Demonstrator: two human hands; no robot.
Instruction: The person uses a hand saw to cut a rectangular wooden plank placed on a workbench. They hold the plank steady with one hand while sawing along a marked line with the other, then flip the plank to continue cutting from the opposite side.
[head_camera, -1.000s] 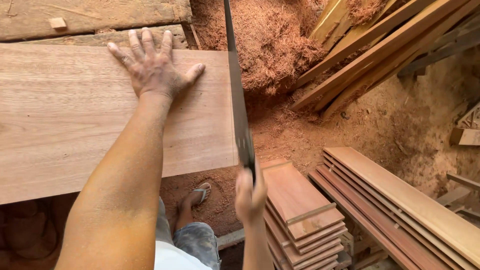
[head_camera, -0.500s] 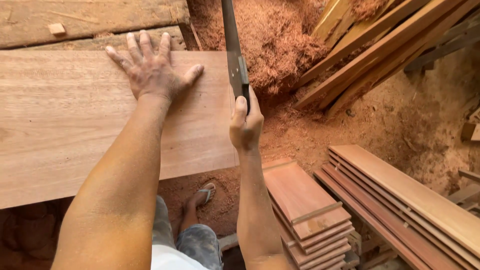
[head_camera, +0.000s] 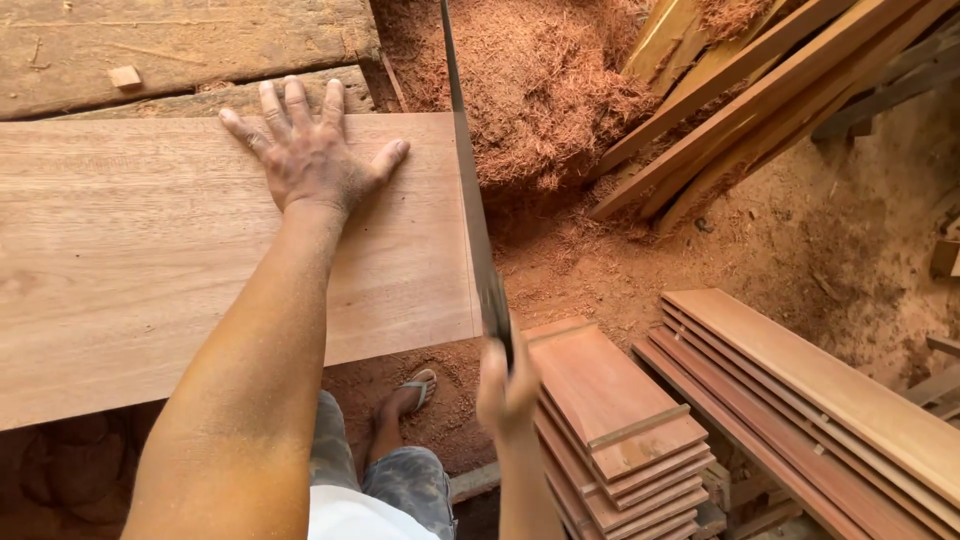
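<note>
here, seen from above, my left hand (head_camera: 312, 150) lies flat and wide open on a broad wooden board (head_camera: 130, 250), fingers spread, pressing near its far edge and holding nothing. my right hand (head_camera: 507, 385) is closed around the handle of a hand saw (head_camera: 468, 190), whose long thin blade runs along the board's right end, touching that edge. the board sits on a rough old workbench (head_camera: 180, 40). beyond the saw is a heap of reddish sawdust (head_camera: 540, 90). to the right, a stack of short cut boards (head_camera: 620, 430) sits just beside my right hand, with longer planks (head_camera: 820, 400) past it. my sandalled foot (head_camera: 415, 390) shows below.
</note>
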